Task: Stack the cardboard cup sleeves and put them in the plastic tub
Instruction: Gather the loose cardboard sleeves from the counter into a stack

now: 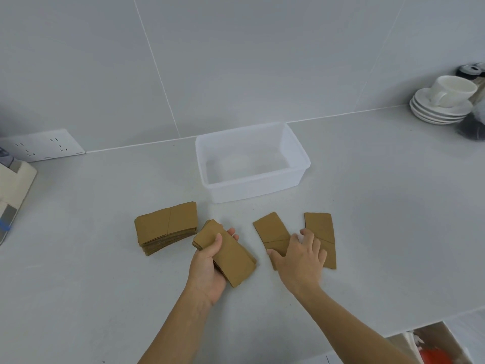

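Nearest the camera: two bare forearms reach in from the bottom edge over a pale grey counter (105, 258). A gap at the bottom right corner shows something orange and white, too cut off to identify.

Left hand (210, 269) grips a small bundle of sleeves (231, 256), thumb on top, fingers wrapped beneath; the bundle's count cannot be read. Right hand (301, 258) lies palm down, fingers spread wide, pressing on two loose sleeves: one sleeve (270, 229) under the thumb side, another sleeve (319, 227) under the little-finger side. The hand hides the near parts of both; they lie flat, just beside each other.

Left of the held bundle, touching or nearly so: a taller stack of sleeves (165, 227) resting on the counter.

Beyond the sleeves, apart from both hands: clear plastic tub (252, 190), open, nothing brown inside.

Far: wall socket (42, 145) at the left, a partly cropped object at the left edge. Far right, a white cup (451, 90) on stacked saucers (435, 114); dark blurred items behind them, unclear.
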The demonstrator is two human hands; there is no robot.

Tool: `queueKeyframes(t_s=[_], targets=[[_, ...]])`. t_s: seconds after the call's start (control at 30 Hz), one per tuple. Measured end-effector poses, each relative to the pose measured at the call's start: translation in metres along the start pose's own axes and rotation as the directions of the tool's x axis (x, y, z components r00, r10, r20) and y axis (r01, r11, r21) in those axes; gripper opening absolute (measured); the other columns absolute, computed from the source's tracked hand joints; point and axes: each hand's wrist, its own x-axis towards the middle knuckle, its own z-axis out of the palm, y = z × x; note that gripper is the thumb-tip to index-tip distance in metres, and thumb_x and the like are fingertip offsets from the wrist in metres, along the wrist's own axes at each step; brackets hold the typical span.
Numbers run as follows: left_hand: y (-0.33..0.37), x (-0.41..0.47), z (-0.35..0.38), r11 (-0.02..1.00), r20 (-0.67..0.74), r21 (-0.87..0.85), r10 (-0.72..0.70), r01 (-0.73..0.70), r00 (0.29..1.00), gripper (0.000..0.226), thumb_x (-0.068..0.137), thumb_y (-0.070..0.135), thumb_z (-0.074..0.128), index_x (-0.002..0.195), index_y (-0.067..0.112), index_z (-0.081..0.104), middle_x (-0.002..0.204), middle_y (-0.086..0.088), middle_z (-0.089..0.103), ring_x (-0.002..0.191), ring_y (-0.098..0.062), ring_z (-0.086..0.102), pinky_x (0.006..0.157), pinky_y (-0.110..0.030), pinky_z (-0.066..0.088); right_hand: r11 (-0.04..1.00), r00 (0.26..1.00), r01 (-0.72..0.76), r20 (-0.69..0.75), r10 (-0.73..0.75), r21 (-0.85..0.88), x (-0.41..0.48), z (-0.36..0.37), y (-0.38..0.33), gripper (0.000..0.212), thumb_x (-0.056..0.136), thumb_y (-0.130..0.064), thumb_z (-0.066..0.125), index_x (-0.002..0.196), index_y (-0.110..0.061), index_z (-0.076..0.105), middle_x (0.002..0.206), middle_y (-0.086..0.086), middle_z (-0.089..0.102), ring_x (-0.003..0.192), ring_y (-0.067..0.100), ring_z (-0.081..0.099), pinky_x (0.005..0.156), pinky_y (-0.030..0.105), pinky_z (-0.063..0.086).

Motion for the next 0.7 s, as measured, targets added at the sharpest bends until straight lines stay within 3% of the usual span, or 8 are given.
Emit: queueKeyframes(t_s=[0.17,0.3,0.4,0.47,0.53,0.7], targets=[[0.001,0.003,-0.001,1.0,-0.016,-0.002,-0.017,0.017,1.0,0.031,0.092,0.014,0.052,0.123,0.012,0.056,0.112,-0.01,0.068,0.109,-0.024,0.061,0.076,-0.043,0.051,0.999,1.0,-0.003,-0.013,0.004,0.041,0.002,0.0,-0.001,0.05,0.085,-0.049,0.053,0.117,-0.01,0.048,0.141,0.004,0.031,0.125,0.022,0.032,0.103,0.033,0.023],[0.002,0.004,0.0,1.0,-0.014,-0.012,-0.025,0.025,1.0,0.029,0.092,0.014,0.052,0.12,0.013,0.057,0.115,-0.011,0.067,0.11,-0.024,0.061,0.076,-0.044,0.051,0.994,0.999,-0.045,-0.006,0.046,0.099,0.003,-0.003,-0.003,0.057,0.081,-0.046,0.06,0.121,-0.012,0.039,0.123,0.003,0.044,0.115,0.021,0.041,0.099,0.032,0.027],[0.004,0.006,0.001,0.999,-0.012,-0.018,-0.033,0.033,0.999,0.03,0.092,0.014,0.052,0.122,0.012,0.056,0.117,-0.012,0.066,0.108,-0.024,0.061,0.078,-0.045,0.051,0.966,0.999,-0.024,0.032,0.016,0.259,0.002,-0.007,-0.006,0.043,0.084,-0.03,0.059,0.117,-0.013,0.037,0.093,-0.002,0.054,0.09,0.017,0.05,0.093,0.032,0.029],[0.005,0.007,0.0,0.999,-0.011,-0.014,-0.035,0.035,0.999,0.031,0.092,0.014,0.052,0.123,0.012,0.056,0.118,-0.013,0.065,0.104,-0.023,0.062,0.078,-0.045,0.051,0.907,0.996,-0.042,0.087,0.006,0.42,0.003,-0.009,-0.008,0.033,0.09,-0.019,0.053,0.117,-0.012,0.037,0.076,-0.003,0.053,0.071,0.014,0.049,0.085,0.034,0.041],[0.006,0.007,0.0,0.999,-0.019,-0.005,-0.039,0.039,0.999,0.034,0.091,0.013,0.053,0.125,0.01,0.055,0.117,-0.015,0.065,0.102,-0.024,0.063,0.081,-0.046,0.051,0.838,0.993,-0.073,0.116,0.012,0.541,0.005,-0.011,-0.01,0.028,0.094,-0.013,0.047,0.12,-0.012,0.038,0.077,-0.004,0.053,0.068,0.014,0.052,0.072,0.035,0.049],[0.008,0.009,0.0,0.999,-0.041,0.021,-0.047,0.048,0.998,0.038,0.089,0.014,0.057,0.126,0.007,0.054,0.11,-0.015,0.066,0.096,-0.024,0.064,0.082,-0.045,0.051,0.679,0.991,-0.093,0.135,-0.009,0.728,0.004,-0.02,-0.019,0.027,0.094,-0.012,0.048,0.121,-0.015,0.041,0.094,-0.002,0.057,0.083,0.014,0.058,0.066,0.022,0.046]])
